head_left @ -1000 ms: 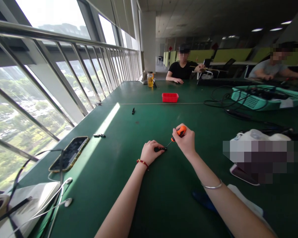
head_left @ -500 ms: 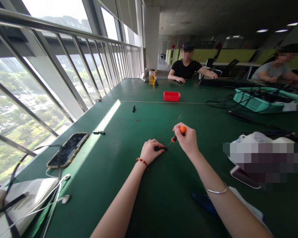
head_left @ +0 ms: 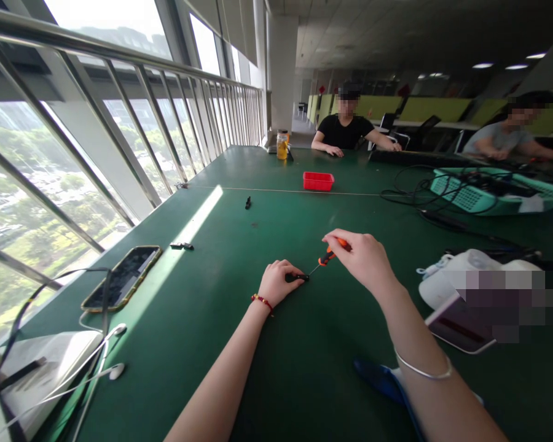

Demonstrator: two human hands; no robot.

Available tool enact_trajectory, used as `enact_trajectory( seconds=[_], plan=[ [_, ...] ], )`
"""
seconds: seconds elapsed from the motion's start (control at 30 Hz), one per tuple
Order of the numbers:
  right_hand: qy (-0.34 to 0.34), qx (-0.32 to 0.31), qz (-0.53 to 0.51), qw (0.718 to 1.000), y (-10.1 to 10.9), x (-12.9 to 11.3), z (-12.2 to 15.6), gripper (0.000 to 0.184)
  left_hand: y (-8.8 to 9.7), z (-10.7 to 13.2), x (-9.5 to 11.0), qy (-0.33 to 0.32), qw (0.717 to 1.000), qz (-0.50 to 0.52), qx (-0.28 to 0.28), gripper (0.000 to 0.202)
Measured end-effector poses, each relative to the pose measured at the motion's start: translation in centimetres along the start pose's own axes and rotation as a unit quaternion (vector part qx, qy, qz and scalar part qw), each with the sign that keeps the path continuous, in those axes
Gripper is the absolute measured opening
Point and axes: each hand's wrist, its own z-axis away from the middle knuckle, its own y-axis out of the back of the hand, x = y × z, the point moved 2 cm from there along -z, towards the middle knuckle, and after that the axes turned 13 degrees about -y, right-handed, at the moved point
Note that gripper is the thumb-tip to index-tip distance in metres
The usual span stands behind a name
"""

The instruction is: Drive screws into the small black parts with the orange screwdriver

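Screwdriver [head_left: 328, 255] tipped lower, in a lighter grip

At the lower left of the frame, white earphones [head_left: 116, 370] trail over the green table [head_left: 239, 368], with a phone [head_left: 122, 277] lying face up just above them and a loose black clip [head_left: 183, 246] further in. Near the centre, the left hand [head_left: 280, 282] is curled down on the table, fingers closed over a small black part [head_left: 298, 277] whose end pokes out to the right; it has not shifted over the last second. The screwdriver's thin shaft meets that exposed end. Right of it, the right hand [head_left: 364, 258] has changed its hold: a second ago the palm wrapped the orange handle with the cap showing on top, and now only the thumb and first fingers pinch it, the other fingers loosely spread. The handle has dropped to a flatter slant. This reads as a re-grip between turns, the tip kept seated on the part while the fingers take a fresh hold. At the right edge sits a white device [head_left: 461, 276], and the red tray [head_left: 318, 180] lies well beyond both hands
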Motion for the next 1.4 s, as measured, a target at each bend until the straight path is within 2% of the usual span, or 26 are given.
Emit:
enact_trajectory(
  seconds=[0.07, 0.13, 0.23, 0.37, 0.43, 0.6, 0.73, 0.9, 1.03, 1.2, 1.27, 1.33, 1.4],
  plan=[
    [-0.007, 0.001, -0.005, 1.0, 0.1, -0.1, 0.1, 0.024, 0.0, 0.0, 0.0, -0.001, 1.0, 0.001, -0.001, 0.014],
    [-0.005, 0.007, -0.01, 1.0, 0.2, -0.1, 0.1, 0.023, 0.1, 0.0, 0.1, 0.001, 1.0, 0.002, -0.002, 0.014],
    [0.023, 0.0, -0.011, 1.0, 0.4, -0.1, 0.2, 0.014, 0.1, -0.1, 0.1, 0.006, 1.0, 0.006, -0.003, 0.014],
    [0.014, -0.009, 0.003, 1.0, 0.2, -0.2, 0.4, 0.038, 0.1, -0.1, 0.1, 0.005, 1.0, 0.008, 0.0, 0.014],
    [0.004, -0.002, 0.006, 1.0, 0.0, -0.4, 0.6, 0.043, 0.0, -0.1, 0.0, 0.002, 1.0, 0.007, 0.001, 0.014],
    [0.006, 0.027, -0.001, 1.0, 0.0, -0.9, 0.7, 0.026, 0.0, -0.1, -0.2, 0.001, 1.0, 0.009, 0.002, 0.015],
    [0.023, 0.018, -0.005, 1.0, 0.3, -0.8, 0.7, 0.015, 0.0, 0.0, -0.2, 0.002, 1.0, 0.01, 0.001, 0.015],
    [-0.031, 0.002, 0.03, 0.999, 0.2, -0.7, 0.7, 0.043, -0.1, 0.0, -0.3, 0.001, 1.0, 0.01, 0.001, 0.014],
    [-0.029, 0.018, 0.028, 0.999, 0.0, -0.9, 0.7, 0.024, -0.2, 0.0, -0.3, 0.0, 1.0, 0.009, 0.002, 0.014],
    [-0.017, 0.007, 0.012, 1.0, 0.3, -1.0, 0.7, 0.011, 0.0, -0.1, -0.2, 0.003, 1.0, 0.009, -0.003, 0.014],
    [-0.018, -0.011, 0.017, 1.0, 0.2, -1.0, 0.8, 0.022, 0.1, -0.1, -0.2, 0.005, 1.0, 0.007, -0.004, 0.014],
    [-0.044, -0.023, 0.026, 0.998, 0.0, -1.0, 0.9, 0.04, 0.2, -0.1, -0.1, 0.005, 1.0, 0.006, -0.004, 0.014],
    [-0.068, -0.022, 0.031, 0.997, -0.2, -1.1, 1.0, 0.048, 0.2, -0.1, -0.1, 0.003, 1.0, 0.006, -0.004, 0.014]
  ],
)
